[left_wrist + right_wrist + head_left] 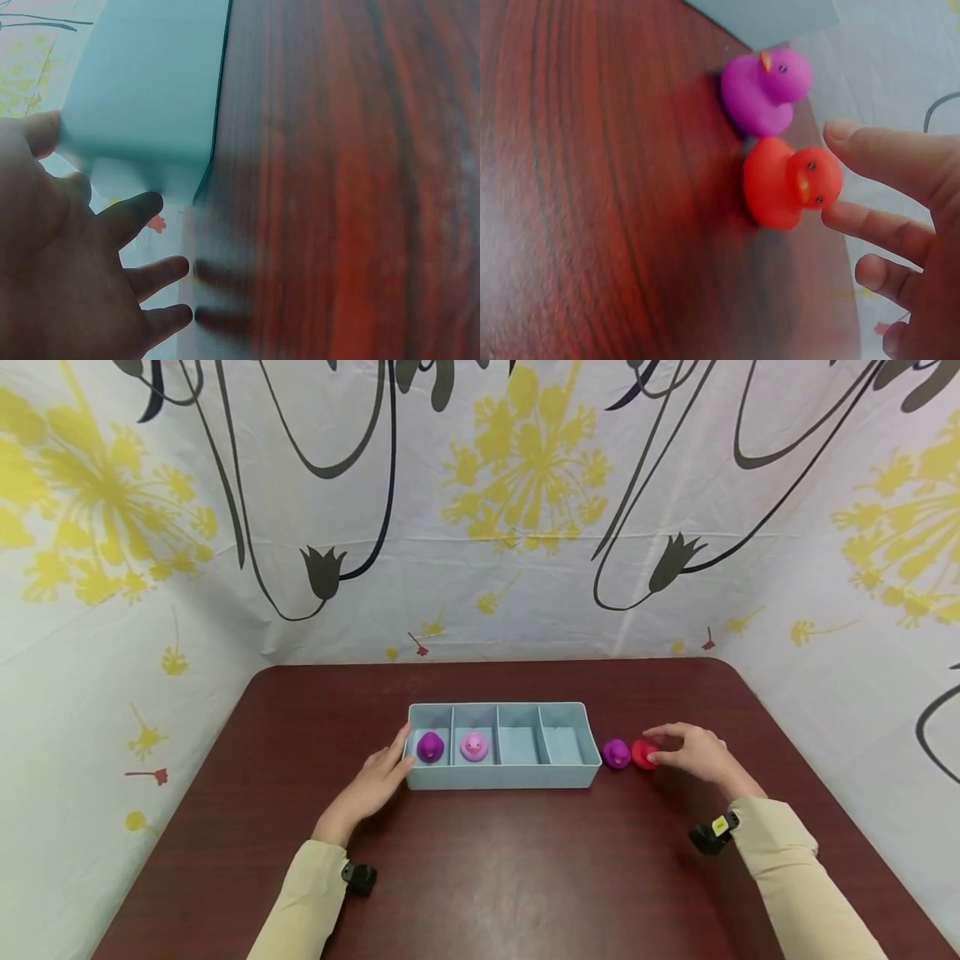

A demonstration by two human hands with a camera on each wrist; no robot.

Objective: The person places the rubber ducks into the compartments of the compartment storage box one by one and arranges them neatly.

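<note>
A light blue tray (498,777) with several compartments stands on the table. My left hand (382,781) rests against its left end, fingers spread; the left wrist view shows the thumb (43,133) at the tray's corner. Inside the leftmost compartment sits a purple rubber duck (430,747), and a pink rubber duck (474,746) occupies the one beside it. Right of the tray, another purple duck (761,97) stands beside a red duck (772,187). My right hand (693,753) is at the red duck, its thumb and index finger extended on either side of the duck's head.
The dark red-brown table (495,860) has a rounded far edge close behind the tray. White cloth (480,610) with yellow flowers and grey stems hangs behind and along both sides. A small black camera (360,878) sits on the left wrist, another camera (708,837) on the right.
</note>
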